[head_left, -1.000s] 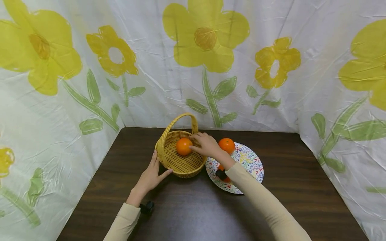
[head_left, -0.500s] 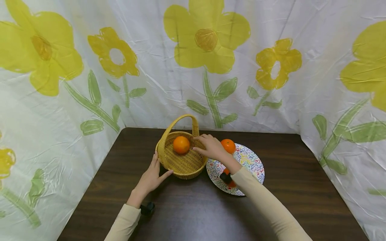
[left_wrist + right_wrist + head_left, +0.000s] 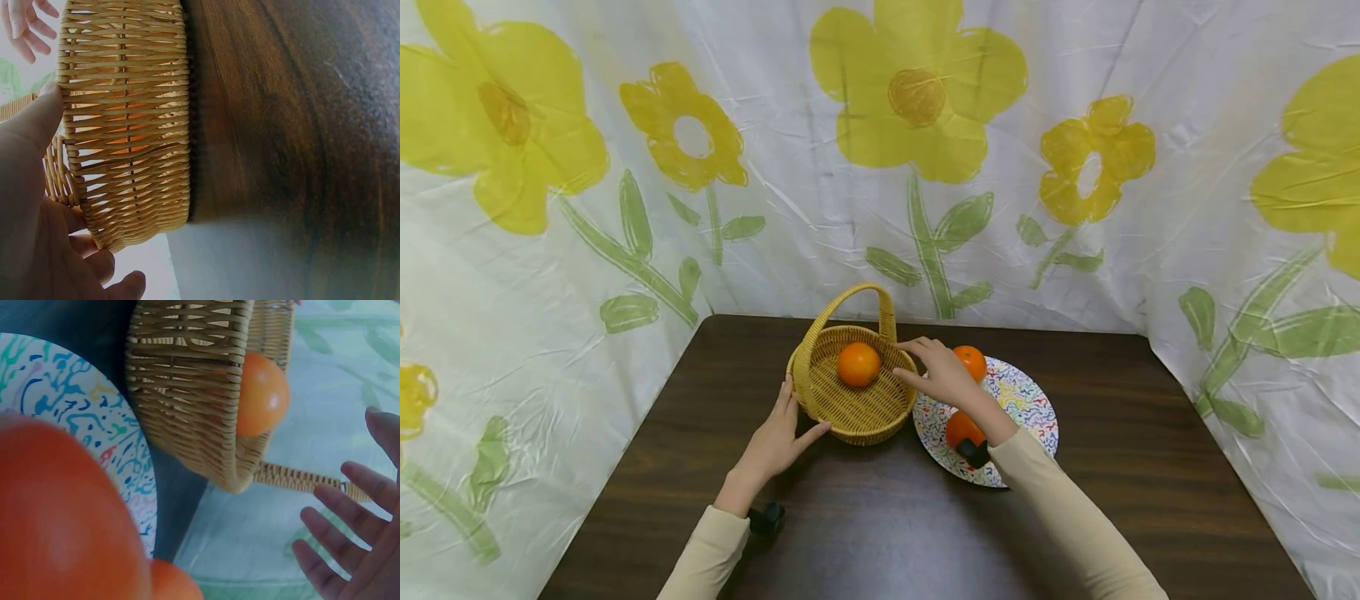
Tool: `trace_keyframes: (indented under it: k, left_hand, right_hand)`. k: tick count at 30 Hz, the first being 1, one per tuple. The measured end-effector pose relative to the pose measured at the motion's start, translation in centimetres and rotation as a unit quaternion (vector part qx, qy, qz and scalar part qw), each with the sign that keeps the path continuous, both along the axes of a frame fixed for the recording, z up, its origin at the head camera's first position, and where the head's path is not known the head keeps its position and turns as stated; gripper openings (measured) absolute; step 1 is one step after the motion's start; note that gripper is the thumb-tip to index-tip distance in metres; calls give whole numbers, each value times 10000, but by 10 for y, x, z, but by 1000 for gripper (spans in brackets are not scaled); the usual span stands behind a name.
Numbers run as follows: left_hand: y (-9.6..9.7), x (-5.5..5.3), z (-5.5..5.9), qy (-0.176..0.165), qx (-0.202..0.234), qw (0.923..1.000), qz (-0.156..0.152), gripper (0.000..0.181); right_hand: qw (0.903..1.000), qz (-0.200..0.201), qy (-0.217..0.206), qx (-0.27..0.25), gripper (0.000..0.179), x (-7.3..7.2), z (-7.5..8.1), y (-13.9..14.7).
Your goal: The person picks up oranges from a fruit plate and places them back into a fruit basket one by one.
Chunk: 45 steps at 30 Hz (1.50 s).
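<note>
A yellow wicker basket (image 3: 853, 417) with a tall handle stands on the table, an orange (image 3: 858, 364) lying inside it. My left hand (image 3: 772, 446) holds the basket at its left side, with the thumb along the front and the fingers around the side. In the left wrist view, the thumb (image 3: 44, 109) reaches the rim. My right hand (image 3: 943, 375) hangs over the basket's right rim, fingers spread and nothing in them. In the right wrist view, the fingers (image 3: 347, 512) are apart from the orange in the basket.
A round plate (image 3: 1022, 400) with a colourful squiggle pattern sits right of the basket. It bears a far orange (image 3: 972, 362) and a near orange (image 3: 962, 428), partly hidden by the right arm and its wrist camera. A flowered curtain (image 3: 805, 208) hangs behind the dark table (image 3: 857, 533).
The right hand has let go of the orange in the basket and drawn back to the right. That orange rolled left, then back right. The left hand stays on the basket.
</note>
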State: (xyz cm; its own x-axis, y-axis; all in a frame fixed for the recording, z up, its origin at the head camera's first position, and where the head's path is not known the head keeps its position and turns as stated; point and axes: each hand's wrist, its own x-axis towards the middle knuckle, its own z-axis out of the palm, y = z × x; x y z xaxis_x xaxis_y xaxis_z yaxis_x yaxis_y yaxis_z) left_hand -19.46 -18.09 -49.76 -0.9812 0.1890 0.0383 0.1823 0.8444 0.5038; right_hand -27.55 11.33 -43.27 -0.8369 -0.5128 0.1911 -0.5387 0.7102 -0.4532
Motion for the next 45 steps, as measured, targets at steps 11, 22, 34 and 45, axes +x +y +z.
trace_keyframes:
  k: [11,22,34,45]
  left_hand:
    - [-1,-1,-1,-11,-12,10000,17,95]
    - [-1,3,-1,-72,-11,10000,46,96]
    - [-1,1,0,-37,-25,10000,34,96]
    - [0,3,2,-50,8,10000,19,95]
  right_hand:
    - [9993,-43,-73,-369,48,12,-2,12]
    - [9971,-216,-80,-725,46,20,-7,24]
    - [9949,-260,57,-977,50,25,-13,42]
    - [9927,-381,57,-1139,49,28,-18,50]
